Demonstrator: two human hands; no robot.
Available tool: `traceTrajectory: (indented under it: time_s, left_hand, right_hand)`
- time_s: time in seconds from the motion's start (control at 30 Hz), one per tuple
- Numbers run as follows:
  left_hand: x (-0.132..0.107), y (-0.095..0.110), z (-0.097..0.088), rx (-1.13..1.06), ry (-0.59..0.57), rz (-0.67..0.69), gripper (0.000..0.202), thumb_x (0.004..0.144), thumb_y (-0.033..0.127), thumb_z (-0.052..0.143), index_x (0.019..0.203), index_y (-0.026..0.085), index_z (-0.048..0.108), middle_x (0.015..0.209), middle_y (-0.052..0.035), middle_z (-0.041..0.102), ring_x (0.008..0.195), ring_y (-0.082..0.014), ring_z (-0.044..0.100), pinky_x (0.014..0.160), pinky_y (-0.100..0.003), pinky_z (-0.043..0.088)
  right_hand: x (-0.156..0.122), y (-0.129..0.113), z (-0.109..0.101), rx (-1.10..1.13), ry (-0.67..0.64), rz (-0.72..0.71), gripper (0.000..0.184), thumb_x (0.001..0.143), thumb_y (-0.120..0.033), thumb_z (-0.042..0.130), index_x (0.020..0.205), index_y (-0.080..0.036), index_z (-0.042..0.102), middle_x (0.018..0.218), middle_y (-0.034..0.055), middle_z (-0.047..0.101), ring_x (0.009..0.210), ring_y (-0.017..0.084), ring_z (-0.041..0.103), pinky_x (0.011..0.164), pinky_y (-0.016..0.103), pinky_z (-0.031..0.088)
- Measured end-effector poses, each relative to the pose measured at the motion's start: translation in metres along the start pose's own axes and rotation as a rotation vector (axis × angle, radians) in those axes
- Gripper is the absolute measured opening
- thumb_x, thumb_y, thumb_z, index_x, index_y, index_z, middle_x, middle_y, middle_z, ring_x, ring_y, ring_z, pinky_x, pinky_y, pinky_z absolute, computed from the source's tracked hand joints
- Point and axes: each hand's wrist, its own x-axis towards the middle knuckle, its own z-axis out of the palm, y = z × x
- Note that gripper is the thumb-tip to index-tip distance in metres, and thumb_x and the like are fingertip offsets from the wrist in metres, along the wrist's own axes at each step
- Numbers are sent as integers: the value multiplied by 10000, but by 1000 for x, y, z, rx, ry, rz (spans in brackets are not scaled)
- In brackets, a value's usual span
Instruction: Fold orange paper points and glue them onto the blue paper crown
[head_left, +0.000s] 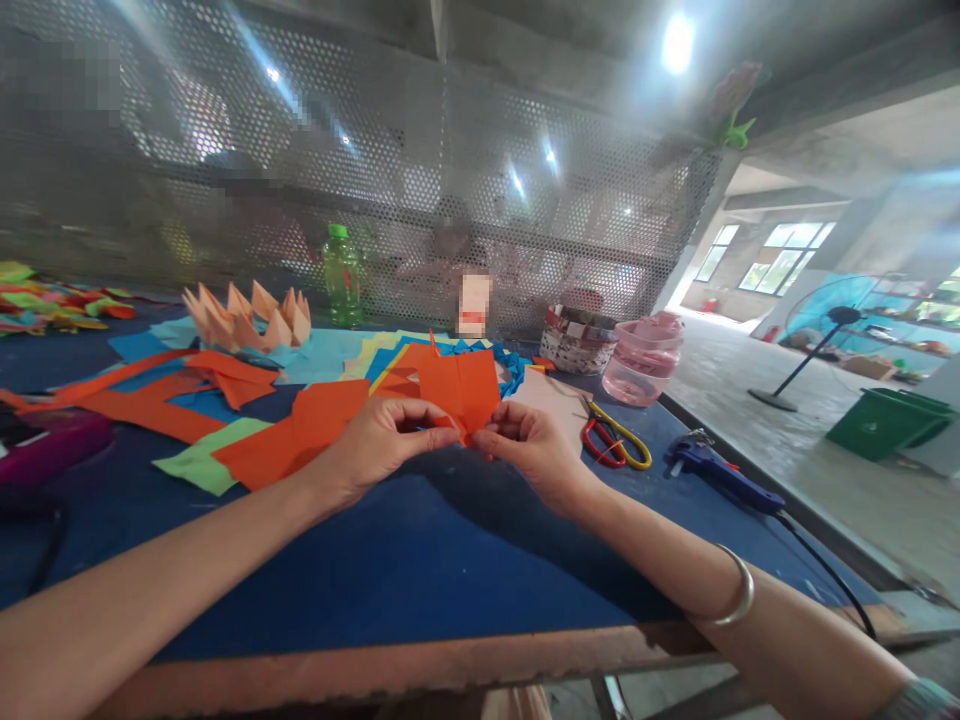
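Head view: over the near blue surface (420, 560), two hands work an orange paper piece (463, 385).
Left hand (379, 442) and right hand (534, 452) meet, fingers pinched tight on its lower corner, the sheet standing between them. Folding seems in hand; a crease calls for aligned edges. Scissors (616, 440) lie just beyond.

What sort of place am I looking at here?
Likely a paper-craft workshop in an open concrete hall: the left hand and right hand pinch an orange paper piece over a blue table strewn with coloured paper, beside scissors and a glue gun.
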Motion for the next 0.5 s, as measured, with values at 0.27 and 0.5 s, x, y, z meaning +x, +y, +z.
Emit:
traceTrajectory:
  time_s: [0.27,0.5]
  left_hand:
    - [1,-2,6,-48,87,-5,261,560,354,812,704,184,676,692,22,646,659,-132,561,631,-250,417]
    - [2,-4,8,-92,83,-34,333,510,361,832,692,180,620,646,46,601,631,-124,548,633,-253,420]
  right_hand:
    - [-3,-3,7,13,8,37,386,582,-368,859,847,-166,664,693,-19,683,583,90,549,602,232,431]
    - [-4,2,7,-20,-21,10,324,639,-311,818,883,-155,673,683,-28,658,579,86,529,595,225,412]
